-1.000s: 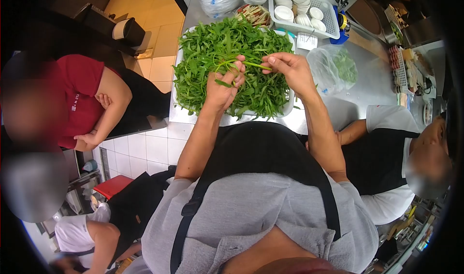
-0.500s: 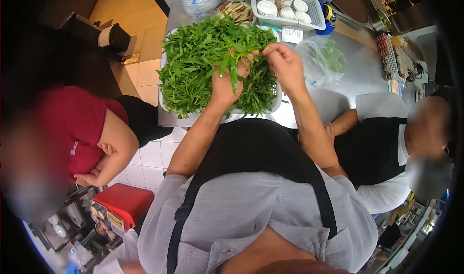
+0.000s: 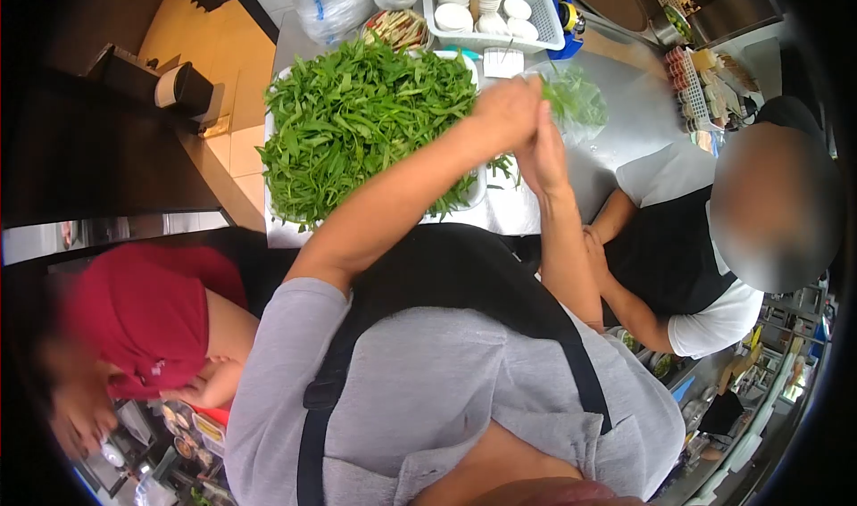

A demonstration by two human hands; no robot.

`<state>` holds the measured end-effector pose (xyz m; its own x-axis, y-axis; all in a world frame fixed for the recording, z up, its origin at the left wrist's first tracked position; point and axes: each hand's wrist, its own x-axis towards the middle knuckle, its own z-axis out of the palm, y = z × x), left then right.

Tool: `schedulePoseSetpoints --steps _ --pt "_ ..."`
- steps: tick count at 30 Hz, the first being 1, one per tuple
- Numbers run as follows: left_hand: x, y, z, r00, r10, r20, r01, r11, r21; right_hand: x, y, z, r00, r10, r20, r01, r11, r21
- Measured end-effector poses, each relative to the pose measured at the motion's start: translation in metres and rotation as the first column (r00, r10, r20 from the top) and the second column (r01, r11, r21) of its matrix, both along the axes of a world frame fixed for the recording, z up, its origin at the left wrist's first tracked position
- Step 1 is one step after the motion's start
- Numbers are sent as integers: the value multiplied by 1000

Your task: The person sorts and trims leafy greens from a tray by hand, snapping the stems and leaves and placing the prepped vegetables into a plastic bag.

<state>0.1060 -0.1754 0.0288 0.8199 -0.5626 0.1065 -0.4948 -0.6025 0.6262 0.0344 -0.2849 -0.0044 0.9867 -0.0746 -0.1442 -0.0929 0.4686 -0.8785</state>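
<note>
A heap of long-leaved greens (image 3: 366, 122) fills a white plastic basket (image 3: 482, 180) on the steel counter. My left hand (image 3: 507, 113) has crossed to the right of the heap and is closed, with blurred green leaves showing just past its fingers. Pressed close against it, my right hand (image 3: 544, 156) points away from me with its palm side partly showing. Its fingers are mostly hidden, so their hold is unclear. Just beyond both hands lies a clear plastic bag (image 3: 585, 118) with pale greens inside.
Behind the heap are wrapped plastic containers (image 3: 326, 2), a bundle of red-and-white sticks (image 3: 397, 29) and a white basket (image 3: 544, 37) of small dishes. A person in red (image 3: 161, 319) stands at left, and one in a black apron (image 3: 665, 256) at right.
My left hand has swung from over the heap to the right, meeting my right hand near the bag. The bunch of greens is no longer above the heap. The whole view has shifted.
</note>
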Motion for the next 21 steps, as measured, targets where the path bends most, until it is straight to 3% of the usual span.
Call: schedulePoseSetpoints --steps 2,5,8,11,14,15,17,18,21 --pt "-6 -28 -31 979 -170 115 182 979 -95 4 -18 -10 970 -220 -103 230 969 92" --pt "2 -20 -5 852 -522 -48 499 836 -230 -10 -59 -21 947 -319 -31 319 948 10" --pt "37 -27 -18 988 -152 -29 142 966 -214 -11 -75 -27 878 -479 -18 471 869 -149" --pt "68 -42 -47 988 152 -12 -151 985 85 -7 -75 -47 837 -525 155 546 785 -292" --pt "93 -64 -66 973 25 -231 -24 1000 6 17 -70 -59 836 -488 251 544 676 -497" --pt "90 -70 -65 987 35 -160 -62 984 -168 30 -69 -67 823 -453 343 555 513 -655" --pt "81 -73 -38 991 2 -131 -42 951 -307 55 -82 -74 818 -237 524 573 253 -780" --pt "78 -75 -26 993 -15 -117 -30 926 -376 66 -92 -77 810 -106 577 586 107 -803" --pt "78 -80 -13 997 -50 -63 13 872 -489 106 -134 -86 748 -39 662 662 -22 -749"
